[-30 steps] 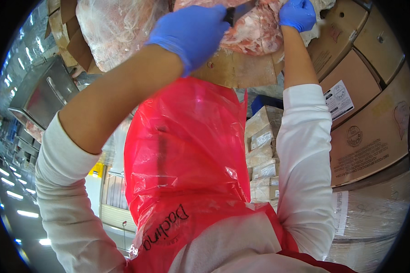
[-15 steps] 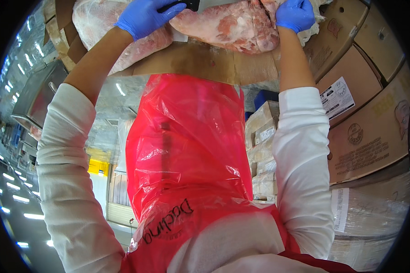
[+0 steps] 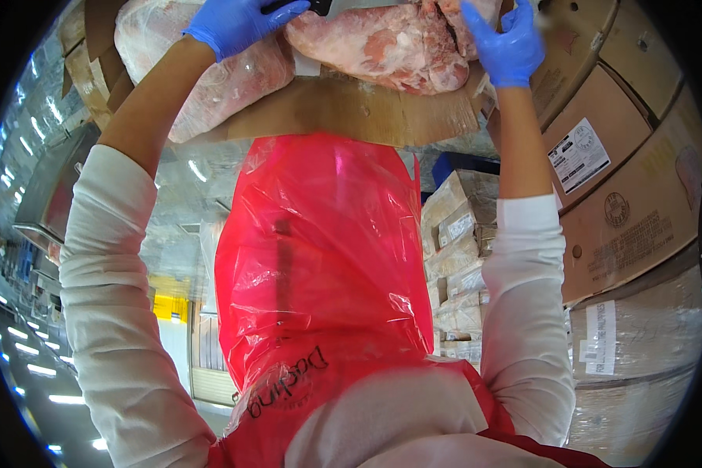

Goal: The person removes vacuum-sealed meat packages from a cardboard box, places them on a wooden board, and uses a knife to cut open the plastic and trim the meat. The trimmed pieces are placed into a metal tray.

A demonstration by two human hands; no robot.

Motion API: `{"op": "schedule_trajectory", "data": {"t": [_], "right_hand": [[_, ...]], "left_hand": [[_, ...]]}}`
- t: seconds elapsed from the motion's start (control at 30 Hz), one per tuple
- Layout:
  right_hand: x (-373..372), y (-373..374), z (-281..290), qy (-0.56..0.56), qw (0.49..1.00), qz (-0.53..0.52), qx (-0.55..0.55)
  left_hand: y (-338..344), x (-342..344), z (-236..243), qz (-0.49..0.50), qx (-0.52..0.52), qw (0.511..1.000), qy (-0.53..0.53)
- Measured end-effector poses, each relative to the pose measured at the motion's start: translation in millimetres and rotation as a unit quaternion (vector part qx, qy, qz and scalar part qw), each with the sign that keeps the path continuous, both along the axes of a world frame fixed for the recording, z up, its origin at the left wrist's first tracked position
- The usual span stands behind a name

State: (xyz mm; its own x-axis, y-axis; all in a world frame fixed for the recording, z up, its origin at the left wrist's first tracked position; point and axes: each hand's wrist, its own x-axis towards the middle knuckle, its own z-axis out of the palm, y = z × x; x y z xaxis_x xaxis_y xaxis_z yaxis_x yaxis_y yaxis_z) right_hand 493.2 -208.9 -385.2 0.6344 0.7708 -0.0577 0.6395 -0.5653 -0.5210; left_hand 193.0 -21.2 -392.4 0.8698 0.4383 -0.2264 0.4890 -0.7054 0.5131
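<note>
At the top edge my left hand (image 3: 238, 23), in a blue glove, is closed on a black object (image 3: 320, 5), cut off by the picture's edge. It sits above a large plastic-wrapped piece of meat (image 3: 234, 90). My right hand (image 3: 513, 48), also blue-gloved, has thumb and fingers apart and holds nothing I can see. Beside it lies a bare, pale pink frozen piece of meat (image 3: 374, 47), in the middle. Both pieces rest on brown cardboard (image 3: 351, 109).
Brown cartons (image 3: 616, 203) are stacked close on the right, with plastic-wrapped cartons (image 3: 639, 335) below them. More cartons (image 3: 452, 226) stand low beyond my red plastic apron (image 3: 320, 234). A metal cart (image 3: 54, 187) is at the left, and a yellow object (image 3: 169, 300) lower down.
My right hand has let go of the plastic wrap at the meat's right end, opened and come lower. My left hand keeps the black object and has shifted slightly left.
</note>
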Motion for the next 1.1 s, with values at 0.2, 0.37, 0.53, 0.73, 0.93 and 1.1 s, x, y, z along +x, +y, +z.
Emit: {"op": "schedule_trajectory", "data": {"t": [0.2, 0.37, 0.53, 0.73, 0.93, 1.1], "right_hand": [[-13.9, -13.0, 12.8, -0.108, 0.987, 0.072, -0.095], [-28.5, 22.2, 6.0, -0.104, 0.990, -0.002, -0.091], [-28.9, 35.2, -29.8, -0.234, 0.971, 0.029, -0.030], [5.8, 20.7, -55.2, -0.013, 0.995, 0.051, 0.085], [17.9, 36.5, -39.6, -0.032, 0.995, 0.099, -0.002], [25.8, 36.8, -29.2, 0.030, 0.995, 0.092, -0.014]], "left_hand": [[6.8, 23.1, 38.1, -0.014, -0.059, 0.993, 0.104], [-12.5, 53.2, 82.7, -0.026, -0.060, 0.988, 0.138], [-53.5, 41.3, 68.4, 0.036, -0.047, 0.981, 0.185], [-46.2, 33.1, 50.4, 0.006, -0.055, 0.990, 0.133], [14.7, 43.5, 26.2, -0.013, -0.040, 0.998, 0.042], [24.9, 40.4, 10.4, -0.014, -0.039, 0.999, 0.024]]}}
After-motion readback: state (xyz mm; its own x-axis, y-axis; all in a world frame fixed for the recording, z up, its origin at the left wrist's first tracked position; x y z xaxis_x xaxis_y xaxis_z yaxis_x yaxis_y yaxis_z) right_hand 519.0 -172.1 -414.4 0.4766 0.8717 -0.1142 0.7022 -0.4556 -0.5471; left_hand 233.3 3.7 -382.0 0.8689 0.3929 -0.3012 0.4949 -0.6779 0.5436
